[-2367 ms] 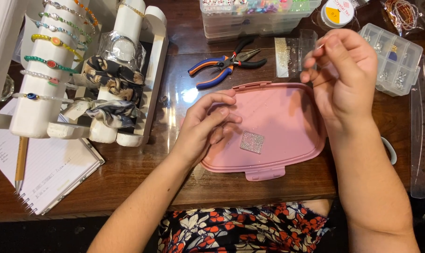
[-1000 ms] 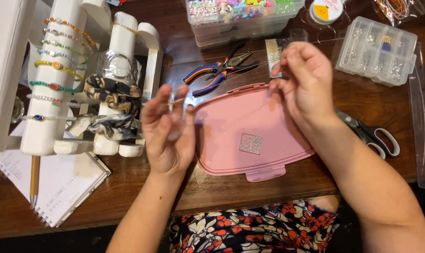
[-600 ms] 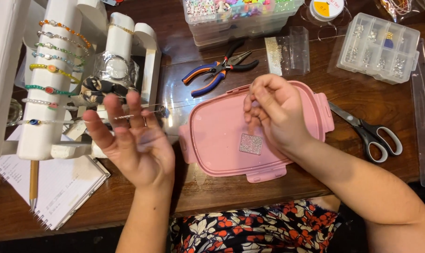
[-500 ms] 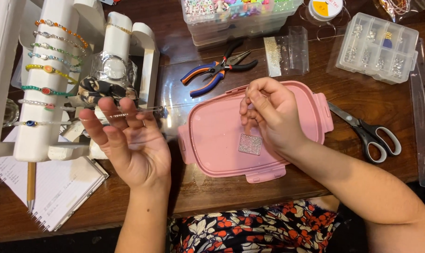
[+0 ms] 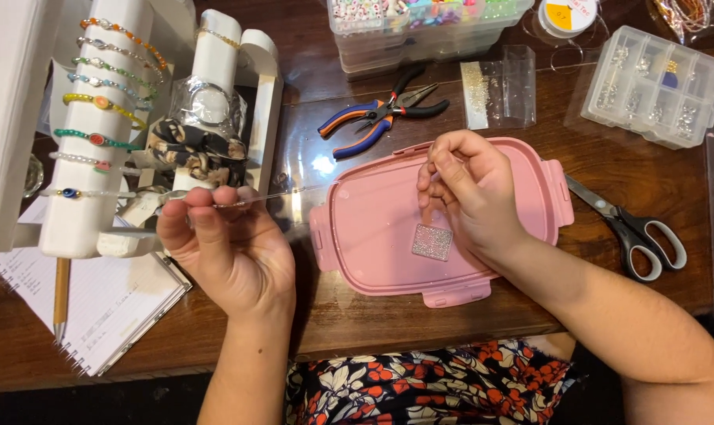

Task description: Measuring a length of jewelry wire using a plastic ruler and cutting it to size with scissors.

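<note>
Over pink lid (image 5: 372, 236): right hand (image 5: 467, 193) pinches clear cord (image 5: 294, 193); left hand (image 5: 223, 244) pinches its other end left of lid.

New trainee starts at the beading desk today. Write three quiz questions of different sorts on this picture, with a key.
1. True or false: the left hand rests flat on the pink lid.
2. Which tool lies right of the pink lid: A pliers, B scissors, C pencil?
3. Fill in: the right hand pinches its fingertips over the ___ lid.

Key
1. False: it is raised beside the lid, holding a thin clear strand.
2. B.
3. Pink.
</note>
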